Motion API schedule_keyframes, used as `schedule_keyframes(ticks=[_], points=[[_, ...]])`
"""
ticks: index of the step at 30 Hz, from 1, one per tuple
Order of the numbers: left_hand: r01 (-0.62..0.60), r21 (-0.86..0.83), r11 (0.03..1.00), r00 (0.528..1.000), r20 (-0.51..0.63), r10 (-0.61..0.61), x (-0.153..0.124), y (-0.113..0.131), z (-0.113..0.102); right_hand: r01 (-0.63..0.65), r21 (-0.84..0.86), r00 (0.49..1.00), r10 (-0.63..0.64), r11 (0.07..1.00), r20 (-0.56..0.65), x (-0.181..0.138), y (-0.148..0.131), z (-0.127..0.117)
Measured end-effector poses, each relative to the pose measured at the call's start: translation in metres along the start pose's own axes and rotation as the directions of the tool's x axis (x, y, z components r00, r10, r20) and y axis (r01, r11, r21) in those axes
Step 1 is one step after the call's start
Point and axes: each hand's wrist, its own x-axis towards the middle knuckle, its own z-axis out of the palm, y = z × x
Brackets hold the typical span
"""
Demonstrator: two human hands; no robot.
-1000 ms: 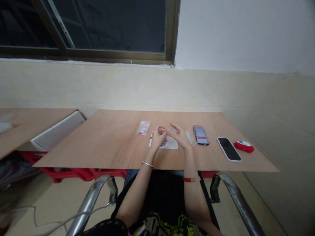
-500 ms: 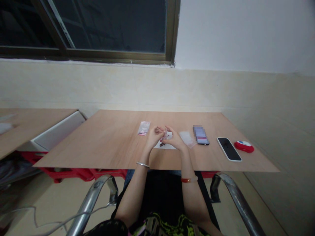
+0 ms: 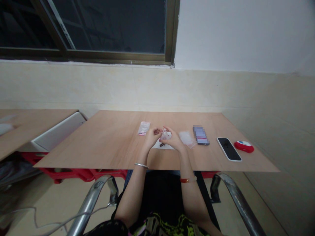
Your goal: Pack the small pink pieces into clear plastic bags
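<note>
Over the middle of the table, my left hand [image 3: 152,137] and my right hand [image 3: 175,140] meet around a small clear plastic bag [image 3: 166,135]. The left fingers are curled and pinch the bag's left side. My right thumb and fingers grip it from the other side. Beneath them lies a white sheet of paper [image 3: 168,147], partly covered by the hands. Small dark pieces [image 3: 161,144] rest on the paper, too small to name. Whatever the bag contains cannot be made out.
A flat clear packet [image 3: 144,128] lies left of my hands, and whitish plastic bags [image 3: 187,139] lie to the right. Further right are a phone with a blurred screen [image 3: 201,135], a white-edged phone [image 3: 229,149] and a red case [image 3: 244,147]. Metal armrests [image 3: 93,200] flank me.
Both hands have shifted slightly left. The clear bag now shows more openly between the fingers, while things on the table have stayed in place.
</note>
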Motion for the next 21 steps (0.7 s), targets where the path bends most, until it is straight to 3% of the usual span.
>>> schedule_keyframes(ticks=[9, 15, 21], points=[[0.034, -0.029, 0.999, 0.978, 0.205, -0.027, -0.004, 0.003, -0.016, 0.036, -0.089, 0.999, -0.033, 0.995, 0.043, 0.005, 0.010, 0.000], [0.036, 0.037, 0.999, 0.977, 0.208, -0.043, -0.006, 0.011, -0.019, 0.012, -0.031, 0.996, -0.010, 0.999, 0.089, 0.004, 0.014, 0.000], [0.040, 0.054, 0.998, 0.974, 0.221, -0.051, -0.005, 0.011, -0.022, 0.085, -0.061, 0.994, -0.080, 0.995, 0.072, 0.005, 0.013, 0.000]])
